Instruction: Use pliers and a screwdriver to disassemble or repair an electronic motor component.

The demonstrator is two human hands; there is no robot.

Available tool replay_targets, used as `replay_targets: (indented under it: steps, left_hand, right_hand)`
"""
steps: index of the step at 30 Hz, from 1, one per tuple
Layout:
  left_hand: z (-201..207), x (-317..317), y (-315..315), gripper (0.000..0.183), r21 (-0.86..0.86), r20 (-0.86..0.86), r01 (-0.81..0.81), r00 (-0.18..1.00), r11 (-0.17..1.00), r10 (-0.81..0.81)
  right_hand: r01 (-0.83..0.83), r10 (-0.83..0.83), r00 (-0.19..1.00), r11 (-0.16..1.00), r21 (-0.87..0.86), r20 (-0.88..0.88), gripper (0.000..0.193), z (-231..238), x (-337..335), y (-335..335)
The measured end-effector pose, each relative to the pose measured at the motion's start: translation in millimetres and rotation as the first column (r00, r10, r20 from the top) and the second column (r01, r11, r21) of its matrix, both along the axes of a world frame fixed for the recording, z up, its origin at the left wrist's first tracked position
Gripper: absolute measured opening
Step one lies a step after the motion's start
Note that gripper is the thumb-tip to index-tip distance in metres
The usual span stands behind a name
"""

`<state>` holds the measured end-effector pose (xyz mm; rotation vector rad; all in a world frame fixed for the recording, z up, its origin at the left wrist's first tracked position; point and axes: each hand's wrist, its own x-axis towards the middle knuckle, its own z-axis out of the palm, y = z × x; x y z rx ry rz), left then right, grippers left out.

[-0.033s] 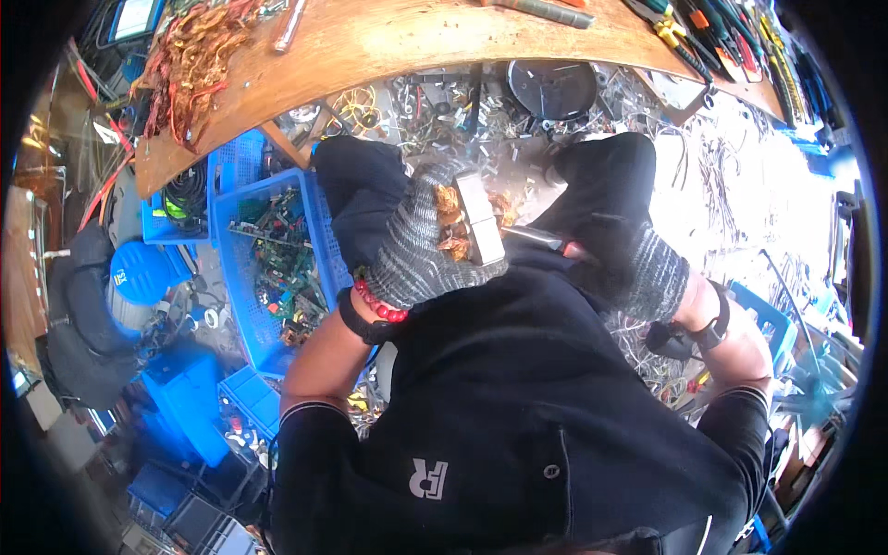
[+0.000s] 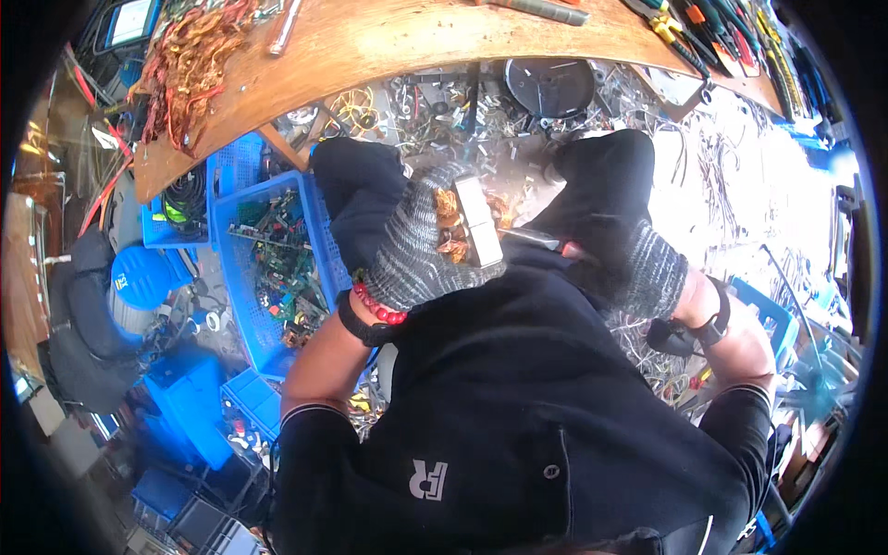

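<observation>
My left hand (image 2: pixel 412 245), in a grey knitted glove, is closed around a small transformer with a silver metal core (image 2: pixel 478 222). Copper windings (image 2: pixel 451 231) bulge from both sides of that core. A screwdriver with a red handle end (image 2: pixel 573 250) points leftward from my right hand (image 2: pixel 652 273), its metal shaft (image 2: pixel 532 237) reaching the windings on the core's right side. Whether the tip is wedged in or only touching cannot be made out. The right glove's fingers wrap the handle and are partly lost against my dark trousers.
Ahead stands a wooden bench (image 2: pixel 388 46) bearing a heap of copper scrap (image 2: pixel 199 69) and several pliers (image 2: pixel 671 32). A blue crate (image 2: pixel 222 231) of circuit boards is at left. Under the bench, a black round pan (image 2: pixel 550 88) lies among scrap. Cable pieces (image 2: pixel 712 166) litter the right floor.
</observation>
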<state>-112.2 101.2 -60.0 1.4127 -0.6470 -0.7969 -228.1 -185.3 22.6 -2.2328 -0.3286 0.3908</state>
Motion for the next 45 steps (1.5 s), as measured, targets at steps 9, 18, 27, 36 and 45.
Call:
replay_targets:
  steps: [9,18,27,36,45]
  left_hand:
    - [11,-17,-2,0.117,-0.064,0.130,-0.121,0.983,0.991,0.128]
    - [30,-10,8,0.099,-0.110,0.314,0.001,0.949,0.994,0.034]
    - [29,-11,1,0.103,-0.185,0.259,0.117,0.964,0.976,-0.067]
    - [36,-21,12,0.097,0.086,0.199,0.000,0.980,0.996,-0.017]
    - [44,-11,3,0.099,-0.012,-0.102,0.036,0.994,0.999,-0.037]
  right_hand:
    - [0.054,-0.053,0.988,0.999,0.003,-0.146,0.029,-9,-10,1]
    - [-0.092,0.098,0.993,0.992,-0.091,0.066,0.021,40,-4,-9]
    - [-0.119,0.110,0.992,0.981,-0.156,-0.064,0.019,56,-8,-22]
    - [-0.193,0.197,0.980,0.967,-0.164,0.005,0.021,55,-7,-22]
    - [-0.177,0.222,0.973,0.890,-0.420,0.061,0.018,99,4,-24]
